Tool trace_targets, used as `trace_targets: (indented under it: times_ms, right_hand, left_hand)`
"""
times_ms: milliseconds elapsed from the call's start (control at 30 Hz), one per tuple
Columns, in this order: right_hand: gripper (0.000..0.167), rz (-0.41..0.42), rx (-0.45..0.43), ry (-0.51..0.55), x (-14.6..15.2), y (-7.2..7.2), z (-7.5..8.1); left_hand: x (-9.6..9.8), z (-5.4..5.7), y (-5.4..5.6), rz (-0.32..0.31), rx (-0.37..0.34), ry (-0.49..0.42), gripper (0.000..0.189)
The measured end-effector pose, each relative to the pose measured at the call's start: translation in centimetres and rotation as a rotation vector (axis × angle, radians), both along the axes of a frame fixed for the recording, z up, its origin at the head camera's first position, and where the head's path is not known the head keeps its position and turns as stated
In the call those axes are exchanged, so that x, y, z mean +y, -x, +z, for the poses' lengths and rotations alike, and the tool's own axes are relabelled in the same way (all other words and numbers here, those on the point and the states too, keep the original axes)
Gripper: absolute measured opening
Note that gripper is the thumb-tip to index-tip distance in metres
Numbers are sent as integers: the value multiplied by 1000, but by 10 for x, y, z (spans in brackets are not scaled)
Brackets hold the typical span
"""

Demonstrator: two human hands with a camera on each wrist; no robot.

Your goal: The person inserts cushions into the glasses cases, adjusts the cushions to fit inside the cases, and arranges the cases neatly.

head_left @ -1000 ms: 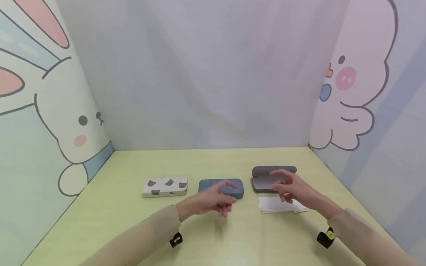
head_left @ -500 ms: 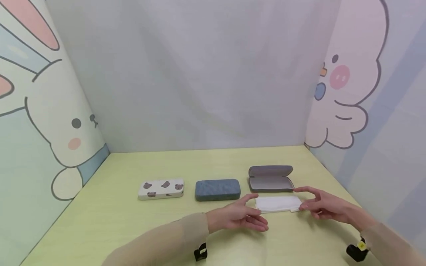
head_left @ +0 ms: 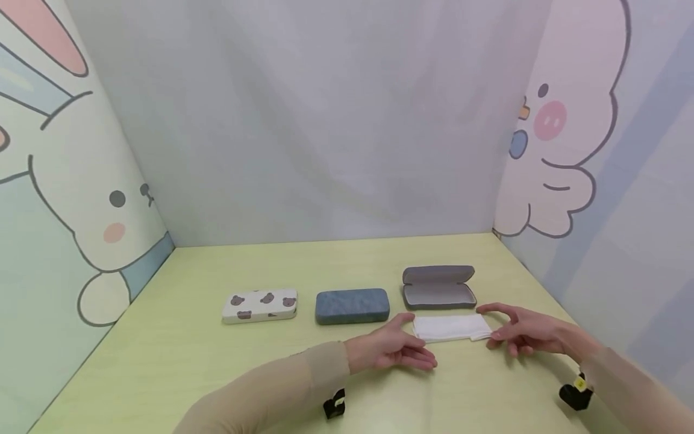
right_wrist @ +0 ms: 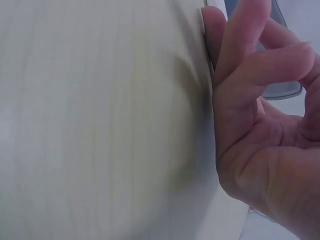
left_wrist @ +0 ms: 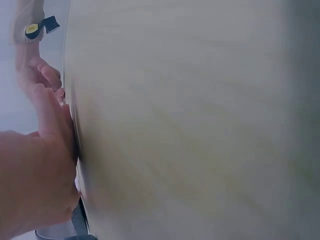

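A white folded cloth lies flat on the table in the head view, in front of an open grey glasses case. At the cloth's left edge is my left hand, its thumb and fingers spread apart at the corners. My right hand is at the right edge, with one fingertip by the far corner and another by the near one. Neither hand visibly pinches the cloth. In the left wrist view my left hand lies low along the tabletop. The right wrist view has my right hand with several fingers bent.
Left of the open case lies a closed blue glasses case. Further left is a white case with bear prints. A grey curtain backs the pale yellow table, and printed panels stand at both sides.
Both hands have moved right and down from above the cases to the cloth's two ends. Over the last half second they stay nearly still. The view has shifted slightly.
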State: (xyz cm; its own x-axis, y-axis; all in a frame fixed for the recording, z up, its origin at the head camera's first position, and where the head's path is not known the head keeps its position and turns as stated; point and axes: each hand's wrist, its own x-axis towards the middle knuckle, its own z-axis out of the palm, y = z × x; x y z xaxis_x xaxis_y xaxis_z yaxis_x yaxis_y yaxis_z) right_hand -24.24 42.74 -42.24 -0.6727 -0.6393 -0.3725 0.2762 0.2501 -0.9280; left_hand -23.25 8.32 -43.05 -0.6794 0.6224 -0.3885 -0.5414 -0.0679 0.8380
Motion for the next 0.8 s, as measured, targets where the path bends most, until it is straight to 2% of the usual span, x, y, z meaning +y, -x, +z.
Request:
trace_targets:
  times_ms: [333,500,600,800]
  right_hand:
    - [66,29,-2,4,0,7,-3]
    - [62,45,5,1,0,9,-3]
    - [59,33,13,-26,-2,11,-3]
    - [55,23,38,-63,-4,13,-6]
  left_hand:
    - [8,0,1,85,7,23,77]
    - [8,1,3,87,7,37,78]
    - [9,0,6,83,10,45,72]
    - [13,-2,10,77,18,65,47]
